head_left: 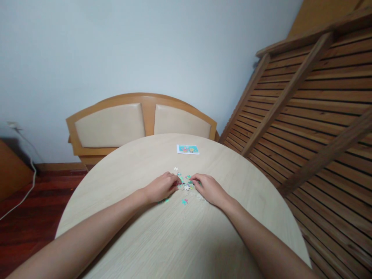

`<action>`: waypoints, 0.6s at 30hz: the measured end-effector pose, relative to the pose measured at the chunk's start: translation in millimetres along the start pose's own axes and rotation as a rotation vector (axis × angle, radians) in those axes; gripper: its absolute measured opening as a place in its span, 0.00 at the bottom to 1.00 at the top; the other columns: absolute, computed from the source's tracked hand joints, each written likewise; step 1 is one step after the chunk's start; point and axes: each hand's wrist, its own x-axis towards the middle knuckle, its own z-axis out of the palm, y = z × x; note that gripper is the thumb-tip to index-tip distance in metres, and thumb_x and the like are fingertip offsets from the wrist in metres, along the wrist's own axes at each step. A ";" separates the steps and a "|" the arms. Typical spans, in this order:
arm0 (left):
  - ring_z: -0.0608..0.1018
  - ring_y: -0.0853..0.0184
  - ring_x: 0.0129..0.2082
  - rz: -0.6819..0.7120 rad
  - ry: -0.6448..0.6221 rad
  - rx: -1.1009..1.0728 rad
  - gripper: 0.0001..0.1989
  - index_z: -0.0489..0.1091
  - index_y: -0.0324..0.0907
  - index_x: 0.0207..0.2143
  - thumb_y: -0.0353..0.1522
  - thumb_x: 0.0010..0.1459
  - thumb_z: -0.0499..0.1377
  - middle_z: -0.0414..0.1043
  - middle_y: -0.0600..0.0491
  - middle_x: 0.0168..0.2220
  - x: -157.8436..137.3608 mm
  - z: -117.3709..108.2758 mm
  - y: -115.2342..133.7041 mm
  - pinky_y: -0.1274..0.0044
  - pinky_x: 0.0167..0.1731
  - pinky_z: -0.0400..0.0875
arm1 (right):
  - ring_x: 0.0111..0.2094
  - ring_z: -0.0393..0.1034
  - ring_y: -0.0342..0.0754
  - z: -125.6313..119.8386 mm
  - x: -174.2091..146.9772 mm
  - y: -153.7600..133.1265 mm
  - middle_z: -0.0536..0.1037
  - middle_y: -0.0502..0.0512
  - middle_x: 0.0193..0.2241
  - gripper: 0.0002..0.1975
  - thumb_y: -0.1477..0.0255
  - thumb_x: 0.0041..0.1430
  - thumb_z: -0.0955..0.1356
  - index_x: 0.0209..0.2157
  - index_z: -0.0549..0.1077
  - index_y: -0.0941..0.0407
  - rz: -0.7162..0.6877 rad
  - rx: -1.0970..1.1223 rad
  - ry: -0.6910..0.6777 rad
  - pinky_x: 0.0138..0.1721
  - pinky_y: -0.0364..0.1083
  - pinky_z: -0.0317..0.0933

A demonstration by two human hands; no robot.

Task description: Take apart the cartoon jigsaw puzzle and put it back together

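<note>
A small heap of jigsaw puzzle pieces (186,187), some white side up and some coloured, lies between my two hands on the round table (162,240). From the left, my left hand (163,187) is closed at the heap, thumb and fingertips pinching a puzzle piece that they largely hide. My right hand (209,188) reaches in from the other side, its fingers closed on a puzzle piece (188,177) with some green on it. Nearer to me lies a loose teal and pink piece (184,201). One white piece (176,168) sits just beyond the heap.
Toward the table's far edge lies a picture card (188,149) with coloured cartoon figures. A padded wooden headboard (148,116) stands behind the table against the wall. Wooden slats (314,100) lean at the right. A white cable (34,174) hangs at the left.
</note>
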 end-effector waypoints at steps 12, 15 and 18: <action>0.75 0.61 0.43 0.093 0.023 0.044 0.09 0.72 0.40 0.43 0.24 0.64 0.54 0.74 0.46 0.42 -6.3 -0.3 7.0 0.73 0.44 0.70 | 0.48 0.69 0.53 5.0 -10.9 -7.9 0.77 0.58 0.44 0.08 0.68 0.60 0.72 0.41 0.77 0.55 -0.017 -0.061 0.025 0.51 0.50 0.63; 0.74 0.61 0.43 0.090 0.007 -0.010 0.07 0.72 0.39 0.41 0.24 0.64 0.55 0.74 0.47 0.40 -5.7 -0.1 7.0 0.73 0.45 0.70 | 0.47 0.69 0.52 6.1 -11.2 -4.9 0.76 0.57 0.42 0.04 0.72 0.60 0.71 0.38 0.75 0.55 -0.024 -0.013 0.022 0.51 0.50 0.62; 0.74 0.62 0.43 0.081 0.003 -0.056 0.06 0.71 0.40 0.42 0.26 0.63 0.57 0.75 0.48 0.40 -4.3 -0.4 6.7 0.74 0.45 0.69 | 0.47 0.69 0.52 5.8 -11.1 -1.5 0.76 0.57 0.41 0.04 0.74 0.60 0.71 0.37 0.73 0.56 -0.028 0.019 0.006 0.51 0.51 0.62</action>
